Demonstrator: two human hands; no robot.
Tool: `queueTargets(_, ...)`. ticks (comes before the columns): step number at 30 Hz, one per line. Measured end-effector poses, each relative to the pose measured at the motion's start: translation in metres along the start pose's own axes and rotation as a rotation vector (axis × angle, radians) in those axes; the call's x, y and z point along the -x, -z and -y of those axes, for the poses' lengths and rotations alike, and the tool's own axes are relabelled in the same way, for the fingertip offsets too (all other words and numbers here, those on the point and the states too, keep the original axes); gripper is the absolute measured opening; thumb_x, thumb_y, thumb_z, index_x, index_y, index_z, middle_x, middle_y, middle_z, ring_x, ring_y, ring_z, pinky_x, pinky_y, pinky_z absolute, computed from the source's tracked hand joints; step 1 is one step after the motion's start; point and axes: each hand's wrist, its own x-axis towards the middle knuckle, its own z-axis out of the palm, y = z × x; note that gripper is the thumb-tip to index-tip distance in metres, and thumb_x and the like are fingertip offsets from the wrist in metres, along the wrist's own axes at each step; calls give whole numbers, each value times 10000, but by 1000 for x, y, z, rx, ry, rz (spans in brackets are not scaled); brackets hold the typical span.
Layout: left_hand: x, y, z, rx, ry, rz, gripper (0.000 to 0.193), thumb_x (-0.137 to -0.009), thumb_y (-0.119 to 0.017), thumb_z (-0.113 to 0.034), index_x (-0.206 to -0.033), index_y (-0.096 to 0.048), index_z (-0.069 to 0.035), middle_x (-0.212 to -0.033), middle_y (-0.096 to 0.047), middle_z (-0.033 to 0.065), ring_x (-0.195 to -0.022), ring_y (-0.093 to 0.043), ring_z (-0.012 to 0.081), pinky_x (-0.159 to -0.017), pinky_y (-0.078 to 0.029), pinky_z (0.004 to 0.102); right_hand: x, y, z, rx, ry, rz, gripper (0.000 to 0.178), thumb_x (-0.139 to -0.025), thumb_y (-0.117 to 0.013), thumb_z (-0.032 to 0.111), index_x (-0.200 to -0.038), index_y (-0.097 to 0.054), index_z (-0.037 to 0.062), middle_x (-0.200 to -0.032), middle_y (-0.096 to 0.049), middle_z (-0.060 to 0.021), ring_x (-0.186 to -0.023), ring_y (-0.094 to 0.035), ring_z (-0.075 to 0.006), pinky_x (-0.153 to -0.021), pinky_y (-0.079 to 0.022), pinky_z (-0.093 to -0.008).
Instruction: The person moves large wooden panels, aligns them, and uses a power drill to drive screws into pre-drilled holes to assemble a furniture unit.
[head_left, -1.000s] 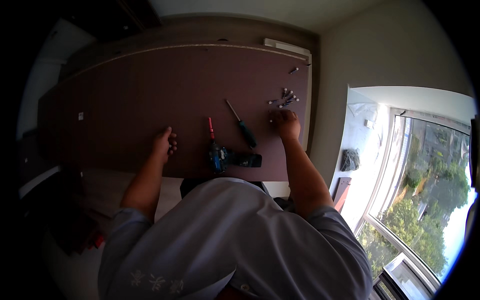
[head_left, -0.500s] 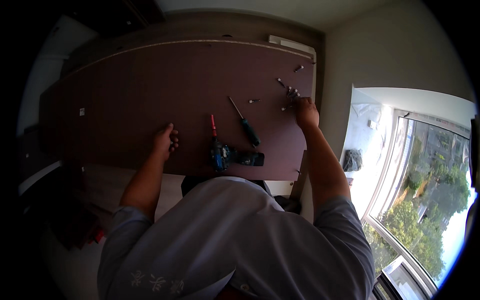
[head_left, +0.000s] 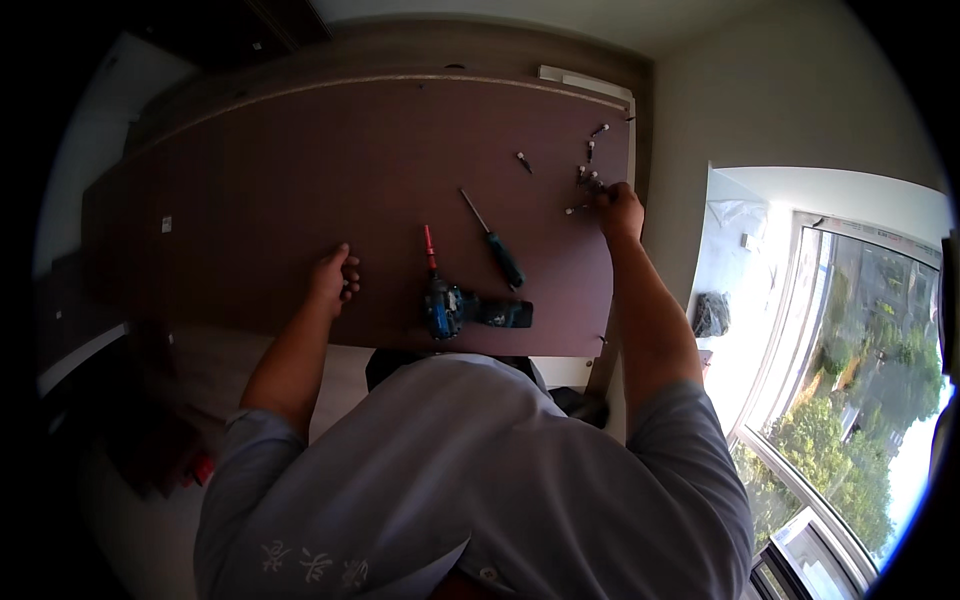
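At the brown panel's (head_left: 300, 180) far right, white-tipped fasteners (head_left: 583, 173) lie scattered; the right hand (head_left: 622, 207) curls among them, the left hand (head_left: 337, 277) half-closed nearer left, either's hold unclear. Between lie screwdriver (head_left: 505, 260) and drill (head_left: 442, 310), apparently for easy reach.

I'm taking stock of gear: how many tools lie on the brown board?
2: a power drill close to the near edge of the board, and a screwdriver just beyond the drill.

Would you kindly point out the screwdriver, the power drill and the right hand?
Screwdriver (head_left: 496, 246), head view: upper handle.
Power drill (head_left: 443, 309), head view: blue body.
Right hand (head_left: 622, 212), head view: its back.
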Motion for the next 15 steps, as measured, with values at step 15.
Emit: queueTargets(15, 143, -134, -23, 160, -4, 902, 292, -1069, -557, -393, -1125, -666, -129, -955, -682, -11, -856, -682, 137, -719, -580, 308, 225, 37, 119, -443, 675, 247, 168, -773, -722, 119, -933, -680, 90, -902, -698, -96, -821, -709, -303, -713, -581, -400)
